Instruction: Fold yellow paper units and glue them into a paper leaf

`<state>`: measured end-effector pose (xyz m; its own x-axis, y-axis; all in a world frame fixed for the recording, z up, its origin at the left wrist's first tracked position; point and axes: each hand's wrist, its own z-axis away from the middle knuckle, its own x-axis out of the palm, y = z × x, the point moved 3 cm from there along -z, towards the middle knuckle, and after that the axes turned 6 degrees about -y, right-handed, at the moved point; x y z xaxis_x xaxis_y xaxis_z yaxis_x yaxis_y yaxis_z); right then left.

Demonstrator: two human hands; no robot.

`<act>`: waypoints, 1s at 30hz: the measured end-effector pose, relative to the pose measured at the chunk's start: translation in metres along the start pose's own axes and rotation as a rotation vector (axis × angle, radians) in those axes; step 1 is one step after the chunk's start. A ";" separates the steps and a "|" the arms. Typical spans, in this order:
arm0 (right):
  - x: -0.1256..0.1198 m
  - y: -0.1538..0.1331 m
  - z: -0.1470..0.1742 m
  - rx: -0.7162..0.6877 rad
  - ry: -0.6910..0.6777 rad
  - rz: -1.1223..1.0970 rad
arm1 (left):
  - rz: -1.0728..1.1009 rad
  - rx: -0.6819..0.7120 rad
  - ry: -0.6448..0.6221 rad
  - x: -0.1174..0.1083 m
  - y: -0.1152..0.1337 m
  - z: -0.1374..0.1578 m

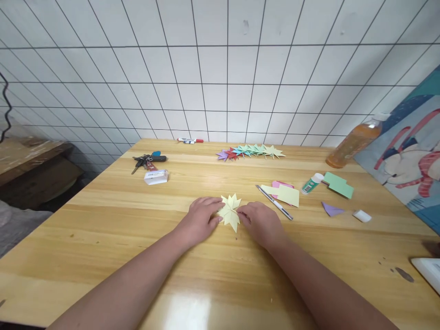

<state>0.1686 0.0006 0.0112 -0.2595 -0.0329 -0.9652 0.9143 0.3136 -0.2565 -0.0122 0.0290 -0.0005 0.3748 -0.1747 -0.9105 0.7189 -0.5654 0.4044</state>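
A pale yellow folded paper star [231,213] with several points lies on the wooden table between my hands. My left hand [203,217] grips its left side, the thumb and fingers closed at the edge. At the right edge, my right hand [260,221] pinches a point of the star with fingertips pressed together. Right of that hand lie a slim utility knife [275,202] and yellow paper sheets [288,195] partly covering pink paper [282,184].
Colored folded stars [252,151] overlap in a row at the back, near a marker [190,140]. Keys [149,159] and a small white box [156,177] lie left. Rightward are a glue stick [312,183], green paper [338,184], a purple folded piece [332,209], an eraser [362,216] and a bottle [355,141].
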 end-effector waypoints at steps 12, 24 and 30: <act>0.001 -0.008 0.004 -0.005 0.009 0.126 | 0.050 0.028 0.011 -0.001 0.007 0.001; 0.001 -0.003 0.004 -0.031 -0.014 0.049 | -0.034 -0.136 0.095 -0.012 -0.005 0.000; 0.000 -0.002 0.004 -0.035 -0.016 0.052 | -0.002 -0.087 0.056 -0.008 -0.008 -0.003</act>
<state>0.1681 -0.0041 0.0115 -0.2063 -0.0311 -0.9780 0.9150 0.3481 -0.2041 -0.0189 0.0376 0.0038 0.4039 -0.1268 -0.9060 0.7669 -0.4930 0.4109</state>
